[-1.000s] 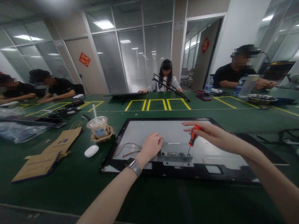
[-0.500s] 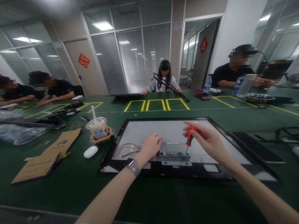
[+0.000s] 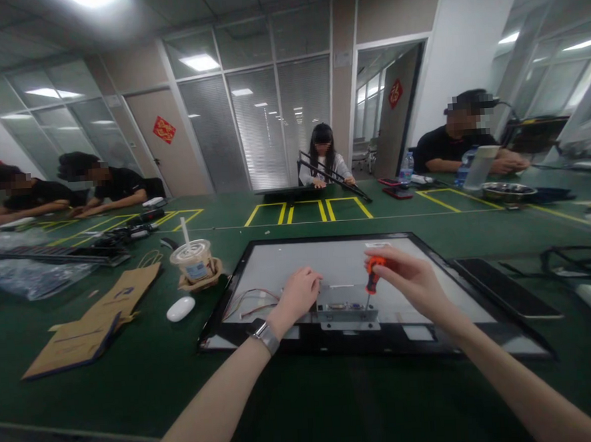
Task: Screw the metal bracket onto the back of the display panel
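Note:
An orange and black screwdriver (image 3: 372, 276) is gripped at its handle by the fingers of my right hand (image 3: 414, 280). Its shaft points down to the right end of a metal bracket (image 3: 349, 319) that carries port connectors. My left hand (image 3: 300, 294) has its fingers curled around the bracket's left end; the thumb is hidden. Beneath both hands lies a flat display panel (image 3: 258, 263) with a pale back and black frame. Thin cables (image 3: 250, 302) run across the panel left of my left hand.
Left of the panel are a drink cup (image 3: 195, 264), a white mouse-like case (image 3: 181, 309) and a brown paper bag (image 3: 94, 320). A dark slab (image 3: 507, 288) lies on the right. Several people sit around the green table (image 3: 136, 397); one opposite handles a dark frame (image 3: 335, 175).
The screwdriver stays over the bracket's right end while my right hand's fingers shift around its handle. My left hand stays in place. The person opposite has moved a dark panel rightward.

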The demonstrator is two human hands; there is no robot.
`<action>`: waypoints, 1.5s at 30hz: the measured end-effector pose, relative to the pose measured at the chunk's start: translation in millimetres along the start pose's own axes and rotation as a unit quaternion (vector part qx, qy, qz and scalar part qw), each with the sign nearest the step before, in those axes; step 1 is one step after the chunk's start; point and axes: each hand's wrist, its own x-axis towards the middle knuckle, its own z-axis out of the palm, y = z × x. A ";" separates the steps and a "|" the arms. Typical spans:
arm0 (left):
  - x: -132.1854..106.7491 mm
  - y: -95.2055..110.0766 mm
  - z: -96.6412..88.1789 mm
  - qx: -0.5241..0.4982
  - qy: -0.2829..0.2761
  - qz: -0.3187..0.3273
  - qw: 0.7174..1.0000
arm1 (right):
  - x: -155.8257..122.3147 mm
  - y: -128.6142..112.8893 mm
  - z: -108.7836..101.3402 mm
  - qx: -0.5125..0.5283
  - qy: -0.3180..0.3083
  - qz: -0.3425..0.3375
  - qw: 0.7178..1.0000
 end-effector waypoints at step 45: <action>0.8 -3.3 2.3 -0.030 -0.005 0.004 1.000 | 1.0 1.0 11.8 0.243 0.017 0.108 0.964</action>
